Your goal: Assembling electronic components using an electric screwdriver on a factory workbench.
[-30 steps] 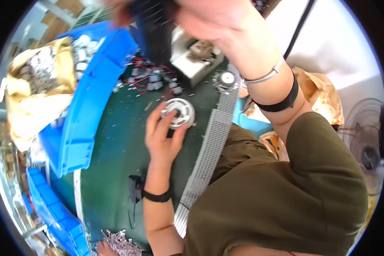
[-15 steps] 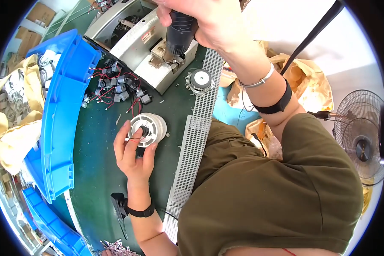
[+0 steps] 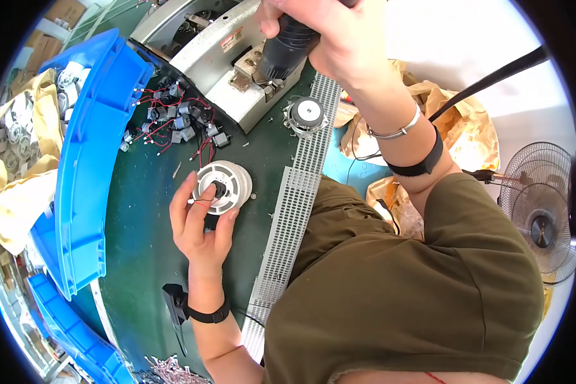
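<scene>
On the green work surface my left hand (image 3: pixel 201 233) grips a round white plastic housing (image 3: pixel 242 182) by its rim, with a finger at its black centre piece (image 3: pixel 219 189). A thin red wire shows by those fingers. My right hand (image 3: pixel 342 41) is wrapped round a black power screwdriver (image 3: pixel 288 45), held tilted with its nose down at the top of a metal box-shaped machine (image 3: pixel 237 54). The screwdriver's tip is hard to make out against the metal fittings there. To the right of the machine sits a round part with a black and white top (image 3: pixel 308 112).
Small motors with red wires (image 3: pixel 182 125) lie heaped beside the machine. A long blue bin (image 3: pixel 86 173) stands at the left, next to white parts in a bag (image 3: pixel 25 134). A perforated metal strip (image 3: pixel 281 233) edges the bench. At the right are paper bags (image 3: pixel 470 121) and a fan (image 3: pixel 541 217).
The screwdriver leans more, its upper end shifted right together with my right hand. My left hand stays on the white housing. The whole view has shifted slightly.
</scene>
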Available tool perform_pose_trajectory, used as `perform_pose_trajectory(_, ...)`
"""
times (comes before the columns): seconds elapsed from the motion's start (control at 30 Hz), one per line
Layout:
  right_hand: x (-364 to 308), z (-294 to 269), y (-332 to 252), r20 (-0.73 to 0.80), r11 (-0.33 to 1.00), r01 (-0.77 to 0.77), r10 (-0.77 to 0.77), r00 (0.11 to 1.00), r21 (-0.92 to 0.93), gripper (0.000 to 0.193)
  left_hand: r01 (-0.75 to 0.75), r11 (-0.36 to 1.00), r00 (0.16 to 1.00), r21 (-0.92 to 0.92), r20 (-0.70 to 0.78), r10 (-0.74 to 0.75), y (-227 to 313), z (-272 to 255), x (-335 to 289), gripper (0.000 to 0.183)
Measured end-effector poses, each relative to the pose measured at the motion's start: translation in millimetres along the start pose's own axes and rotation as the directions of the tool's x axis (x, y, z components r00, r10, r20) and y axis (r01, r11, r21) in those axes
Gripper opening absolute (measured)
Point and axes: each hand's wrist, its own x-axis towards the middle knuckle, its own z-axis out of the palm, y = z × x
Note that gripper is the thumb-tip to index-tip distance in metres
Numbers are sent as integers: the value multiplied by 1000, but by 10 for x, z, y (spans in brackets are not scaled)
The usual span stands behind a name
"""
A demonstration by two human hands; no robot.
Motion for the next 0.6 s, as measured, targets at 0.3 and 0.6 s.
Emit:
perform_pose_trajectory(0.3, 6, -17, 39, 36, 999, 37, -37, 999, -7, 38, -16, 999, 1000, 30, 4, 16, 13, 11, 7, 37)
perform_pose_trajectory(0.6, -9, 172, -31, 255, 688, -133, -78, 964, 713, 46, -53, 993, 998, 106, -17, 55, 10, 1, 20, 35)
